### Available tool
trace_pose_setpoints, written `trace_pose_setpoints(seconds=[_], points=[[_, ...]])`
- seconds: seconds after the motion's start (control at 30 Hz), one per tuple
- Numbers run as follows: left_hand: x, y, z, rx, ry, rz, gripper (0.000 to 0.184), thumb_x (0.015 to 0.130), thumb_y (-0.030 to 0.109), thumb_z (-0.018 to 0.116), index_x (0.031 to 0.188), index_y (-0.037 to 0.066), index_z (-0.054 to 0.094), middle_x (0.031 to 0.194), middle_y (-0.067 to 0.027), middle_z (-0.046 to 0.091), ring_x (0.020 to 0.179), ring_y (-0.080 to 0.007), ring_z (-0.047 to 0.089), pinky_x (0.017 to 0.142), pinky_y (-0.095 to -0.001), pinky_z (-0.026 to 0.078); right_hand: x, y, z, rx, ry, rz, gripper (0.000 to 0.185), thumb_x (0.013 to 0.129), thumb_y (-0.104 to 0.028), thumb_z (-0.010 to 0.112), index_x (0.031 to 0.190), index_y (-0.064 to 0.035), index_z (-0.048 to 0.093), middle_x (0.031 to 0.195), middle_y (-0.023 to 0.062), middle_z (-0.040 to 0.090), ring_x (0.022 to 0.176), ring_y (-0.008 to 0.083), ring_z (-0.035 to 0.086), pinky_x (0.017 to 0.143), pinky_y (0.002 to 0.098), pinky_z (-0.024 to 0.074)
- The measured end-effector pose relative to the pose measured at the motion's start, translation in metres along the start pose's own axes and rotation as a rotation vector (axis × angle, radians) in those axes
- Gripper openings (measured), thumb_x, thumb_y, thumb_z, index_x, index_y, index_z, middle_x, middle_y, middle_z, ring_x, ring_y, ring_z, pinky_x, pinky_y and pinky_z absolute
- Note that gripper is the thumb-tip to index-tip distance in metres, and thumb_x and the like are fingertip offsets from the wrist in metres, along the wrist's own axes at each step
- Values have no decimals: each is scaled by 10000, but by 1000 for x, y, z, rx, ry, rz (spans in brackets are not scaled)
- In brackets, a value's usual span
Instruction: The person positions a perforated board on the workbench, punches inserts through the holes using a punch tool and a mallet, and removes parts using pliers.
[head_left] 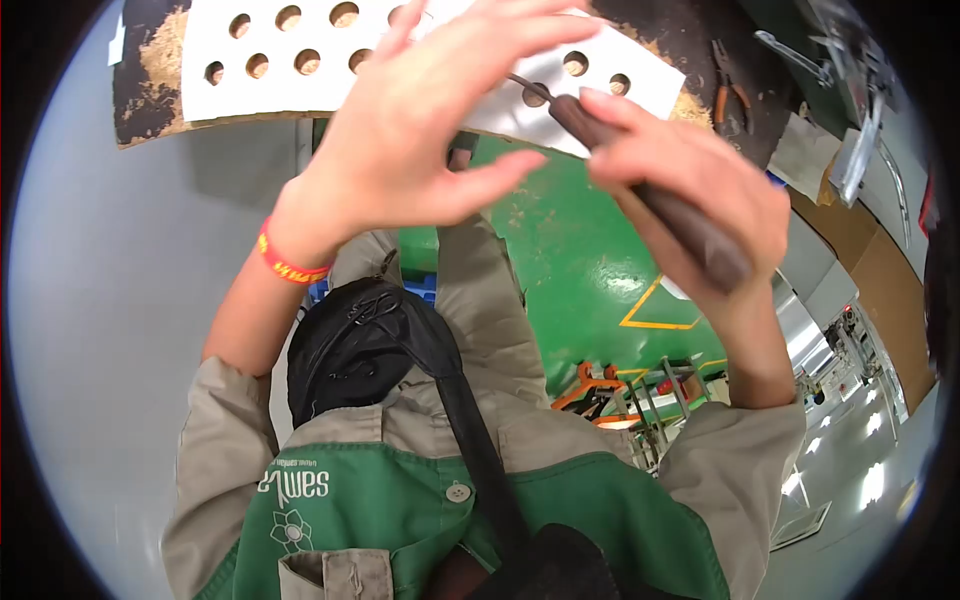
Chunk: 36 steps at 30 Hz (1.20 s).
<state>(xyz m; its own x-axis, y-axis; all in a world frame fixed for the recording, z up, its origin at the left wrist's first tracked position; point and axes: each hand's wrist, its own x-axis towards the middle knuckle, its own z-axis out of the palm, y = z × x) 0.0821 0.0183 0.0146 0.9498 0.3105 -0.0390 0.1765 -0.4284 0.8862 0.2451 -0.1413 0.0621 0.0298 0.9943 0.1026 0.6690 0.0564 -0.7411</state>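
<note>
My right hand (690, 180) is closed round a brown-handled tool (690, 230) with a thin dark shaft, slightly blurred. The shaft points up and left over the white panel (450, 95), which has rows of round holes. The shaft's far end passes behind or under my left hand, so its tip is hidden. My left hand (410, 140) is spread open above the panel's near edge, thumb out to the right, holding nothing I can see. Whether it touches the panel I cannot tell.
The panel lies on a worn dark worktop (150, 95) with chipped edges. Orange-handled pliers (730, 95) lie at its right end, near metal clamp-like parts (850, 140). A cardboard sheet (880, 280) stands at right. Orange and metal items (600, 395) are on the green floor.
</note>
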Motion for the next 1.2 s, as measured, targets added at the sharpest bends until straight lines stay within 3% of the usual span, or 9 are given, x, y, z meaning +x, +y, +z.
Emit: trace_pose_setpoints(seconds=[0.1,0.13,0.33,0.43,0.47,0.83,0.97,1.07,1.2], points=[[18,9,-10,-86,-73,424,717,770,127,624,1397,-88,353,1370,-221,480,1286,-302,471,1089,-416,339,14,9,-9,229,-11,132,191,798,115,684,981,64,660,954,88,699,1009,202,677,856,283,544],[19,17,-2,-689,74,127,725,798,202,615,1410,-60,328,1358,-202,486,1252,-292,485,1077,-419,353,20,9,-11,273,-30,202,181,832,77,677,1011,49,662,977,55,696,968,133,665,842,256,541],[14,1,-4,-581,272,202,611,862,288,593,1336,-49,405,1267,-165,534,1164,-239,518,1028,-384,391,28,22,-17,485,4,270,175,852,3,691,1021,-43,683,927,3,708,838,77,670,720,245,541],[27,36,3,-404,256,458,602,911,416,633,1280,-31,470,1120,-134,593,1011,-194,583,902,-337,464,23,12,-4,213,75,96,263,781,-27,739,1032,-84,680,925,52,717,826,228,710,677,303,548],[27,6,25,-548,135,406,739,826,483,701,1372,50,458,1405,-99,495,1236,-251,511,1039,-400,380,23,7,-5,123,87,78,305,738,-63,768,1030,-101,687,929,58,711,844,284,684,709,346,545],[3,15,71,-145,229,527,978,590,518,764,1386,38,459,1287,-188,496,965,-322,623,784,-381,542,-30,12,17,-307,194,-245,283,635,-222,730,890,-101,701,997,4,674,917,247,549,806,381,392],[4,15,84,-206,402,502,1022,539,463,808,1420,110,427,1198,-109,504,793,-273,591,692,-360,517,-11,0,-36,-31,-169,51,352,650,138,600,920,-66,695,972,41,685,953,259,627,828,364,472],[7,10,77,-34,325,617,825,553,458,801,1263,97,582,946,-42,569,717,-214,576,623,-325,459,33,16,-53,-106,342,-57,249,759,111,582,949,-17,679,1032,110,671,900,217,639,766,313,497],[6,5,84,95,277,690,512,583,537,733,756,119,492,725,-12,482,651,-197,535,585,-318,413,93,34,-13,-825,383,-191,582,780,-241,758,1287,-54,542,1149,128,584,1051,280,566,917,388,464]])
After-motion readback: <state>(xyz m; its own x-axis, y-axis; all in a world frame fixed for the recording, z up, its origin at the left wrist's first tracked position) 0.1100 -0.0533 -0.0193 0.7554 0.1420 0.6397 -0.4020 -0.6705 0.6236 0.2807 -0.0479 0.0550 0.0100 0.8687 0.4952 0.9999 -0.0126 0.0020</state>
